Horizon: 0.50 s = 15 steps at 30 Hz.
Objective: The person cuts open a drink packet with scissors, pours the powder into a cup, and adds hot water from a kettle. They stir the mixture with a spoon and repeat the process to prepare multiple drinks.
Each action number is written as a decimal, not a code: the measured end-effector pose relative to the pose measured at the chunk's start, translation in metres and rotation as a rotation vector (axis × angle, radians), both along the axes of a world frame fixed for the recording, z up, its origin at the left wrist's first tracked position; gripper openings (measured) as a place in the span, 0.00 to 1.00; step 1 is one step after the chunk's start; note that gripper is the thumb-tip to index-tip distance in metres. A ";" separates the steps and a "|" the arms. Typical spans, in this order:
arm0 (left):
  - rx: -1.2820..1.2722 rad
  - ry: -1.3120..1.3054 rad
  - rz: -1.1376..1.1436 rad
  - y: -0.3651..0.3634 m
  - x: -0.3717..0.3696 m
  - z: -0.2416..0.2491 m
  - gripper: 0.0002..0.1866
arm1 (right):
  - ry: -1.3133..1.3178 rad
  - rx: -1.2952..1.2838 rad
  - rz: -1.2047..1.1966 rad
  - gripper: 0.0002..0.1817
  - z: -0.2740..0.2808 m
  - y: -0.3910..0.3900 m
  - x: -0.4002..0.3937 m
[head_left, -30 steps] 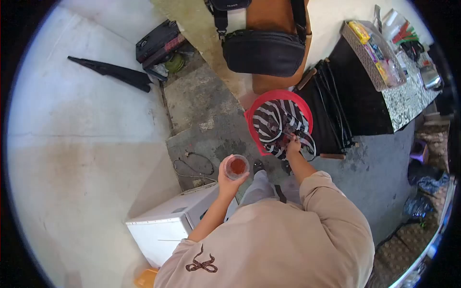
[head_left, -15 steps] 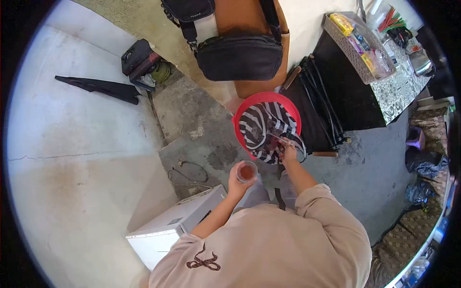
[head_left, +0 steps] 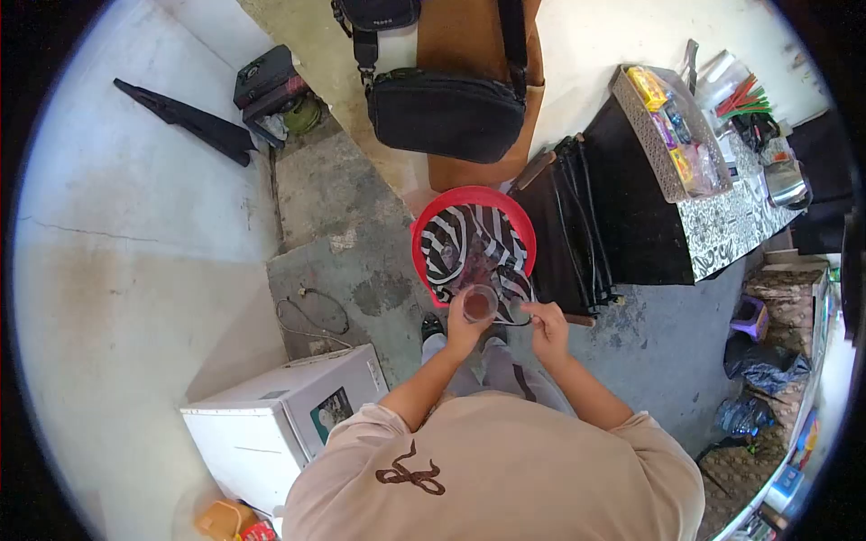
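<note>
In my left hand (head_left: 463,335) is a clear cup (head_left: 480,303) with a reddish-brown liquid in it, seen from above, the fingers wrapped round its side. My right hand (head_left: 548,332) is just to the right of the cup, its fingers pinched on a thin, pale, spoon-like utensil (head_left: 520,312) whose shape is partly blurred. Beyond both hands stands a round red basin (head_left: 532,236) on the floor. A black-and-white striped bag or cloth (head_left: 451,248) lines it, with some dark bits in the middle. The cup overlaps the near part of the striped lining in this view.
A black bag (head_left: 448,113) is on the brown-and-cream surface ahead. Folded black fabric with wooden bars (head_left: 568,221) stands right of the basin. A patterned table (head_left: 722,239) holds a basket (head_left: 672,185) of packets. At left are a white box-like appliance (head_left: 244,442) and a cable (head_left: 311,326).
My right hand has drawn back from over the striped lining toward me, bringing the utensil near the cup. My left hand has moved the cup slightly right. The view has shifted.
</note>
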<state>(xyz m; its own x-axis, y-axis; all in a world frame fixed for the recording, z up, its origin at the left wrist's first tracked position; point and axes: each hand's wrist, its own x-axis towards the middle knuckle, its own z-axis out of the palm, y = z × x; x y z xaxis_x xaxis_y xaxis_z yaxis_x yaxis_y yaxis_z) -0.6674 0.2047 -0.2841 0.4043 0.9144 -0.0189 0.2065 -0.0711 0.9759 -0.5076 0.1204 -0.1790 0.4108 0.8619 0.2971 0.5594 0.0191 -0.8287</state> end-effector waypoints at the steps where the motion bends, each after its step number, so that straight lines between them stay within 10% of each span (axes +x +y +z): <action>1: 0.013 -0.006 0.007 -0.002 -0.001 -0.006 0.37 | -0.052 0.035 -0.003 0.11 0.001 0.005 0.001; 11: -0.018 -0.026 0.138 -0.026 -0.056 -0.001 0.36 | -0.279 -0.412 -0.071 0.10 -0.123 0.077 -0.013; 15: 0.023 0.184 0.115 -0.015 -0.088 0.039 0.36 | 0.223 -0.489 -0.336 0.11 -0.180 0.084 -0.034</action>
